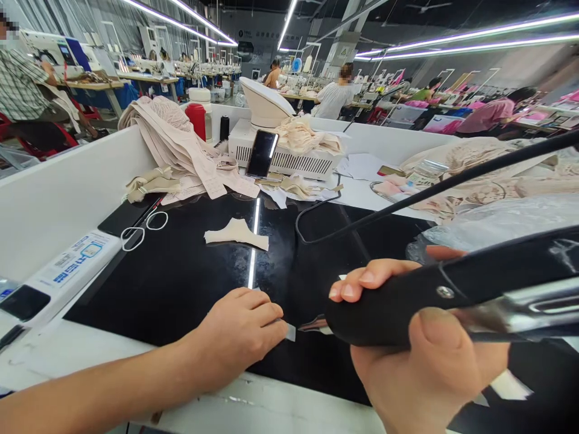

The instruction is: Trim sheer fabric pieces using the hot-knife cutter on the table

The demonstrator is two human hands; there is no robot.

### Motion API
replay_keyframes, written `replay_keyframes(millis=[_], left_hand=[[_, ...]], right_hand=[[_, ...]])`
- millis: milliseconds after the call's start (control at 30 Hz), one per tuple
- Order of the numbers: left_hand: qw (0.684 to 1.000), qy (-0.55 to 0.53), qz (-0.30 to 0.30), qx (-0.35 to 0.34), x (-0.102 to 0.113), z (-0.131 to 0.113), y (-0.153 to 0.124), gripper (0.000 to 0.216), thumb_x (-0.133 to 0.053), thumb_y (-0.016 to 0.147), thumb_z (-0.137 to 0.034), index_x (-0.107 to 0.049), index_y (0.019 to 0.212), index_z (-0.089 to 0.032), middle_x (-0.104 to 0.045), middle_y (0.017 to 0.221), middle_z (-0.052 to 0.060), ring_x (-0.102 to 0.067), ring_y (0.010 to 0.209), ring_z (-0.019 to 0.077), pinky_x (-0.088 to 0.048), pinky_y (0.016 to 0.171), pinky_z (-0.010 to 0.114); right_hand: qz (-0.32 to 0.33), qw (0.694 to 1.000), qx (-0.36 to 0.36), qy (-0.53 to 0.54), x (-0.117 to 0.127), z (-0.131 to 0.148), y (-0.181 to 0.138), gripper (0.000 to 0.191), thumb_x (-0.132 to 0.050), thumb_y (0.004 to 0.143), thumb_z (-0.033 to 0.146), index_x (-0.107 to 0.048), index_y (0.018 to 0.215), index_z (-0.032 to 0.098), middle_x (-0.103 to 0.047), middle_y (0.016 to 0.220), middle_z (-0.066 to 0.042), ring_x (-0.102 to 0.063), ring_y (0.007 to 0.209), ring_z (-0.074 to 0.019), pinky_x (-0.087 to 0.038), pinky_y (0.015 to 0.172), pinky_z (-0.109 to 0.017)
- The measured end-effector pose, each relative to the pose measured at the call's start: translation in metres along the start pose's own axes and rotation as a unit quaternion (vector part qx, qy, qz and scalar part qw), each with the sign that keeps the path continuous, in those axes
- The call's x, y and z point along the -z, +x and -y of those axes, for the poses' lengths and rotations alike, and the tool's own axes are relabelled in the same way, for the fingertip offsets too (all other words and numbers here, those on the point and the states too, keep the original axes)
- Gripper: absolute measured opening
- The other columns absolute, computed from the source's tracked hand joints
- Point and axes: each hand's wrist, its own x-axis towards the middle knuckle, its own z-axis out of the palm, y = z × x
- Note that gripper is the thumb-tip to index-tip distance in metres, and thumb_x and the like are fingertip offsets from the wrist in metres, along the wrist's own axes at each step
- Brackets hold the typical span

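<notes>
My right hand (434, 361) is wrapped around a thick black hand tool (384, 307) with a long metal lever and a narrow metal tip. That tip points left, just short of a small pale translucent piece (290, 332) lying on the black board (149, 301). With bent fingers, my left hand (246, 328) holds this piece down; most of it is hidden under the fingers. Beyond my left hand lies a beige cut fabric piece (236, 234) with a raised middle. Some whitish scraps (511, 386) show beside my right wrist.
Beige fabric strips (181, 144) are heaped at the back left. A phone (262, 154) leans against a white vented machine (284, 160). A black cable (384, 211) crosses the right side. A white-blue box (75, 265) stands left; plastic wrap (511, 226) lies right. People sit at sewing machines beyond.
</notes>
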Motion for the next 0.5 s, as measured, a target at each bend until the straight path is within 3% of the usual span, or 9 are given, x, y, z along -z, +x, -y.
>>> replay_keyframes(millis=[500], left_hand=[[1.000, -0.009, -0.016, -0.001, 0.0005, -0.0035, 0.0004, 0.012, -0.054, 0.100, -0.012, -0.066, 0.099, -0.016, -0.072, 0.103, 0.003, -0.065, 0.098, 0.0189, -0.055, 0.088, 0.034]], right_hand=[[0.007, 1.000, 0.008, -0.006, 0.0016, -0.0084, -0.0076, 0.038, -0.078, 0.083, 0.036, -0.059, 0.116, 0.029, -0.065, 0.078, 0.003, -0.062, 0.060, -0.0174, -0.057, 0.054, -0.034]])
